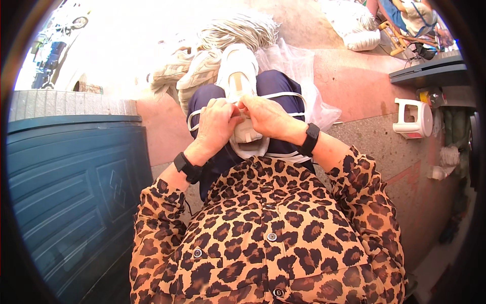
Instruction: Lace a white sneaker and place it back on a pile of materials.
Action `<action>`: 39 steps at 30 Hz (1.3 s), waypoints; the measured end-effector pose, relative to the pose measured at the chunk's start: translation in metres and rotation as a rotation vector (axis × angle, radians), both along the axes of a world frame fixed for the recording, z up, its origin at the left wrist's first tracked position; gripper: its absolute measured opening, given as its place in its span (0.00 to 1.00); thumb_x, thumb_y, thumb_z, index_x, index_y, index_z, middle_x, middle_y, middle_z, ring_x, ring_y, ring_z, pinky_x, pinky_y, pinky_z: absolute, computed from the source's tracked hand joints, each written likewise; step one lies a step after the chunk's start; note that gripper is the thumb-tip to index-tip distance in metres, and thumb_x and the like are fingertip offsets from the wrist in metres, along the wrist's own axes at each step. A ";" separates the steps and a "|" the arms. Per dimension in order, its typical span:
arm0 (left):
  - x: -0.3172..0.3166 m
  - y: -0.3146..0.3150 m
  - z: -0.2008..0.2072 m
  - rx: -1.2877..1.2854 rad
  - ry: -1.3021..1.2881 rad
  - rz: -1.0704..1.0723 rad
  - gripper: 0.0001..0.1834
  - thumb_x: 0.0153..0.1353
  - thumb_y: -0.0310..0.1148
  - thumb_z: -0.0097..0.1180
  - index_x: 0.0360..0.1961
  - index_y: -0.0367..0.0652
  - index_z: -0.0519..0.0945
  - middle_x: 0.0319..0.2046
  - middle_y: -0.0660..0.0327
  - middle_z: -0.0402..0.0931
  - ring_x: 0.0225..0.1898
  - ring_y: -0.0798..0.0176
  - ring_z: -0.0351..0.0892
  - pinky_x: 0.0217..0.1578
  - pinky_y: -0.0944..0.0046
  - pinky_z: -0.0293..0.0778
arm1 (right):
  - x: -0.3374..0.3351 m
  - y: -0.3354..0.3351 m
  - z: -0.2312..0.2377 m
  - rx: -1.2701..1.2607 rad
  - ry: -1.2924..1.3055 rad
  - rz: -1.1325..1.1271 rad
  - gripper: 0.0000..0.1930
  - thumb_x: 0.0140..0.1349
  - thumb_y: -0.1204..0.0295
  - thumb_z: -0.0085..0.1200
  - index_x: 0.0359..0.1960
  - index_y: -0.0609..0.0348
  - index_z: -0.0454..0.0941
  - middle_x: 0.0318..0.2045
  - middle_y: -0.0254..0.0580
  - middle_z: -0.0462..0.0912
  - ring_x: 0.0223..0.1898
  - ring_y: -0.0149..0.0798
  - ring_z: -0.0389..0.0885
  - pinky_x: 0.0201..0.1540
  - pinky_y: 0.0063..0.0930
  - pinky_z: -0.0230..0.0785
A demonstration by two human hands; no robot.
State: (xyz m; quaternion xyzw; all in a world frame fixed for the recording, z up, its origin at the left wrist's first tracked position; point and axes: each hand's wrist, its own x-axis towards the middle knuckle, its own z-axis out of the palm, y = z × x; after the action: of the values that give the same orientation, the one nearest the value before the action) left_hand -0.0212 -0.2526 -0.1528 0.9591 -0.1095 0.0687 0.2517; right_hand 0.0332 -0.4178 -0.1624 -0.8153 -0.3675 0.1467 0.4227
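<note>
Forearms [331, 151] angling inward; left hand [215, 121] and right hand [268, 115] nearly meeting, fingers narrowly pinching white lace [283, 94] above the white shoe [238, 63], which is lying between the knees [280, 81].

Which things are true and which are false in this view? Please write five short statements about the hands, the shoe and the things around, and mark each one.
1. The left hand and the right hand are both at the pale shoe. True.
2. The plastic stool is black. False: the stool is white.
3. A bundle of pale strands lies beyond the shoe. True.
4. The shirt is plain blue. False: the shirt is leopard-patterned.
5. The trousers are dark blue. True.
</note>
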 end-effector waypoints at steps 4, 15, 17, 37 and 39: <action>0.000 0.000 -0.003 0.047 -0.022 -0.024 0.08 0.45 0.33 0.62 0.22 0.42 0.77 0.23 0.59 0.71 0.32 0.53 0.71 0.32 0.56 0.67 | 0.001 0.001 -0.002 0.008 0.038 -0.031 0.11 0.51 0.80 0.46 0.38 0.61 0.69 0.33 0.55 0.77 0.40 0.55 0.74 0.42 0.41 0.66; 0.002 0.018 0.089 -0.833 0.767 -0.103 0.06 0.62 0.30 0.49 0.35 0.40 0.74 0.18 0.72 0.63 0.22 0.79 0.61 0.26 0.77 0.61 | -0.001 -0.003 0.027 -0.189 0.021 0.058 0.12 0.55 0.64 0.54 0.36 0.58 0.76 0.31 0.54 0.79 0.37 0.49 0.79 0.39 0.41 0.70; 0.003 0.008 0.082 -0.934 0.767 -0.040 0.07 0.62 0.31 0.49 0.38 0.40 0.73 0.18 0.72 0.63 0.22 0.78 0.61 0.26 0.76 0.61 | 0.007 0.001 0.023 0.059 0.200 0.028 0.11 0.58 0.65 0.49 0.31 0.59 0.78 0.27 0.56 0.78 0.32 0.51 0.79 0.36 0.37 0.70; -0.011 0.021 0.021 -0.945 0.862 0.287 0.07 0.59 0.30 0.52 0.36 0.38 0.75 0.24 0.69 0.73 0.22 0.78 0.69 0.24 0.79 0.66 | 0.023 -0.025 0.050 0.330 0.610 -0.291 0.14 0.63 0.67 0.50 0.24 0.64 0.77 0.16 0.26 0.71 0.20 0.20 0.63 0.24 0.17 0.58; -0.009 0.015 0.023 -0.994 0.920 0.321 0.07 0.59 0.30 0.54 0.35 0.38 0.76 0.22 0.69 0.73 0.21 0.77 0.69 0.23 0.78 0.66 | 0.022 -0.024 0.050 0.340 0.578 -0.303 0.14 0.63 0.66 0.50 0.24 0.64 0.77 0.16 0.26 0.71 0.20 0.20 0.63 0.24 0.18 0.58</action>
State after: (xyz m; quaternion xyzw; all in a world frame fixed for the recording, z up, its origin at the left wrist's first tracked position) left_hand -0.0305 -0.2379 -0.1302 0.6662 0.1956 -0.2663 0.6686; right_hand 0.0552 -0.4421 -0.1124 -0.7034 -0.1272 0.2437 0.6555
